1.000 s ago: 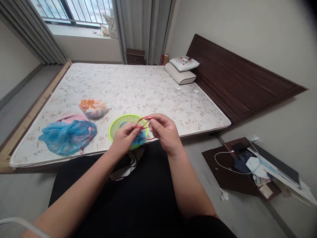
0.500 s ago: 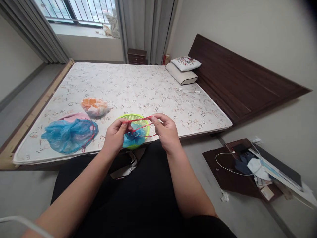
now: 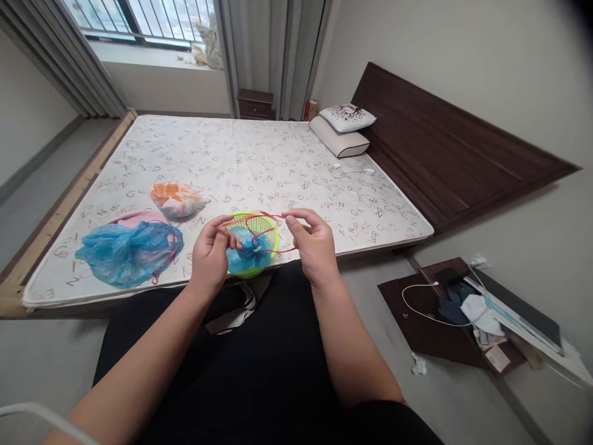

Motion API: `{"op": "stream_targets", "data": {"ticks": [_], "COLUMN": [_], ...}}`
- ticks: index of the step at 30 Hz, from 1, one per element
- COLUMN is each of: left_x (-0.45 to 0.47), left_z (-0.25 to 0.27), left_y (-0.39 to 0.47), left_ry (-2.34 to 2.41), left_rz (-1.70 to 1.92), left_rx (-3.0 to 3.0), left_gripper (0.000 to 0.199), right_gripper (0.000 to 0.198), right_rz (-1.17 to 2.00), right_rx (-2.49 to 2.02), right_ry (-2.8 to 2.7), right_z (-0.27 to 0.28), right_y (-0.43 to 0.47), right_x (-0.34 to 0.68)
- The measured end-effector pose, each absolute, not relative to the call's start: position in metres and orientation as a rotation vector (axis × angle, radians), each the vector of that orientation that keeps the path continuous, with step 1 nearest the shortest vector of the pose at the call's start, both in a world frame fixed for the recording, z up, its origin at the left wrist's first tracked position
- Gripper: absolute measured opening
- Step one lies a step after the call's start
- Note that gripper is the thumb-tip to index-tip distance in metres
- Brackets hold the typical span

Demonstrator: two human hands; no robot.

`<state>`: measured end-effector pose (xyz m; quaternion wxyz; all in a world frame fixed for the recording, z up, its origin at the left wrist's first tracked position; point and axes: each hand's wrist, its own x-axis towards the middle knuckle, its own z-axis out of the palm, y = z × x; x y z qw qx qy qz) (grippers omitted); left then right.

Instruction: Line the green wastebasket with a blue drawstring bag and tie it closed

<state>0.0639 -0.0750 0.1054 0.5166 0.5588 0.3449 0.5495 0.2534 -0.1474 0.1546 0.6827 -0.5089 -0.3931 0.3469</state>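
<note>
Between my hands runs a thin red string (image 3: 265, 235), looped above a blue plastic bag (image 3: 245, 262). My right hand (image 3: 315, 244) pinches the string's right side between thumb and fingers. With curled fingers, my left hand (image 3: 212, 250) grips the string on the left. The bag's gathered neck sits among the string loops; whether the string is knotted there I cannot tell. The bag rests in a lime-green basket (image 3: 277, 240) at the mattress edge, in front of my lap.
A second blue bag with a red drawstring (image 3: 125, 253) lies left on the mattress (image 3: 259, 161), an orange-and-white bag (image 3: 176, 199) behind it. Two pillows (image 3: 345, 133) rest by the dark headboard (image 3: 445, 136). At right, a low cabinet (image 3: 412, 315) holds a cable and cloths.
The left hand has shifted slightly left and its finger has lifted, and the string loop has widened and slackened. My right hand has barely moved.
</note>
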Motion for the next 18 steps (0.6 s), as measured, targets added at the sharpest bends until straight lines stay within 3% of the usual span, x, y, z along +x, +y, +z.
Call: {"op": "stream_targets", "data": {"ticks": [5,11,15,18], "left_x": [0.062,0.042,0.028,0.022], "left_z": [0.103,0.111,0.110,0.106], "left_y": [-0.068,-0.054,-0.043,-0.036], "left_ry": [0.738,0.660,0.640,0.617], "left_rz": [1.283,1.252,1.279,1.335], "left_rx": [1.091,0.896,0.930,0.893], "left_gripper": [0.037,0.046,0.040,0.035], "right_gripper": [0.027,0.026,0.023,0.038], "right_rz": [0.738,0.952,0.976,1.060], "right_rx": [-1.376,-1.579,-1.216,-0.869], "right_ry": [-1.012,-1.230,-0.887,-0.722], "right_z": [0.153,0.137,0.131,0.131], "right_y": [-0.149,-0.152,-0.149,-0.148], "right_x": [0.272,0.298,0.296,0.292]}}
